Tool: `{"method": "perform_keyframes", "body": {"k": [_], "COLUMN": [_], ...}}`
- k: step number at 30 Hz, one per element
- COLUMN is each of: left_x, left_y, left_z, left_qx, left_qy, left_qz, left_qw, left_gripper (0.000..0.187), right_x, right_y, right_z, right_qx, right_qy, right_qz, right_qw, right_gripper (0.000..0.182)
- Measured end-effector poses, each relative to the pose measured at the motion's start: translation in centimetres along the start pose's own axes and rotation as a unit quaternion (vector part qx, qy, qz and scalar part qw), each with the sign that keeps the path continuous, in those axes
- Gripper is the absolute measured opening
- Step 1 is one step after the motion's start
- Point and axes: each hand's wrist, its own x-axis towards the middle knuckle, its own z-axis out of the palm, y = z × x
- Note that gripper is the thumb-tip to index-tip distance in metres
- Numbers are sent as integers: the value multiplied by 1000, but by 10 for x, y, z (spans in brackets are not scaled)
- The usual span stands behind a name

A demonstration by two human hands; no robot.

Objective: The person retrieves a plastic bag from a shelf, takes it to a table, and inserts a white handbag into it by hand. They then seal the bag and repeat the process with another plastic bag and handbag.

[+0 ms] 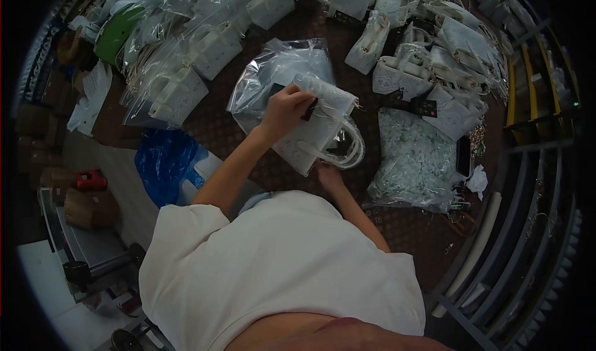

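A white patterned handbag (330,96) lies tilted in front of me on the brown table, its two pale handles (355,149) pointing toward the lower right. My left hand (287,110) is over the bag, fingers pinched on a small black tag (310,109). At the bag's near edge is my right hand (329,178), its fingers closed on the bag beside a handle; the fingertips are partly hidden. Clear plastic bags (279,65) lie just beyond and partly beneath the handbag.
Several white handbags in clear plastic (214,50) stand at the left and back. Unwrapped white handbags (403,71) crowd the right. A clear bag full of small greenish-white packets (416,155) lies right of my hands. Blue plastic (162,168) hangs at the table's left edge.
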Motion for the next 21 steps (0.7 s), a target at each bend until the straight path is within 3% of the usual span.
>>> {"method": "perform_keyframes", "body": {"k": [3, 5, 6, 9, 11, 14, 15, 17, 18, 20, 21], "left_x": [7, 0, -6, -33, -48, -62, -61, -52, -47, -38, -39], "left_y": [16, 27, 27, 17, 16, 28, 32, 39, 44, 54, 54], "left_z": [5, 5, 4, -3, -2, 13, 19, 27, 24, 15, 9], "left_qx": [31, 55, 54, 75, 74, 88, 85, 62, 58, 74, 71], "left_qy": [-30, -134, -135, -92, -49, -124, -126, -78, -80, -25, -24], "left_qz": [76, 84, 86, 87, 56, 123, 119, 102, 100, 104, 105], "left_qw": [996, 986, 986, 989, 995, 981, 981, 990, 990, 991, 992], "left_gripper": [8, 7, 7, 9, 13, 15, 15, 14, 14, 13, 13], "right_x": [2, 4, 5, 2, 2, 5, 5, 6, 1, -8, -7], "right_y": [2, 0, -1, -6, 6, 16, 19, 16, 12, -4, -2], "right_z": [10, 10, 7, 0, -3, 11, 10, 3, 1, -4, -2], "right_qx": [-33, -2, -2, -71, -173, -180, -180, -111, -111, -251, -253], "right_qy": [-41, -54, -52, -12, -35, 18, 17, -43, -41, 7, 8], "right_qz": [-60, 42, 41, -16, -166, -172, -167, -4, 0, -286, -285], "right_qw": [997, 998, 998, 997, 970, 968, 969, 993, 993, 925, 924], "right_gripper": [44, 42, 42, 38, 29, 27, 27, 26, 26, 24, 24]}}
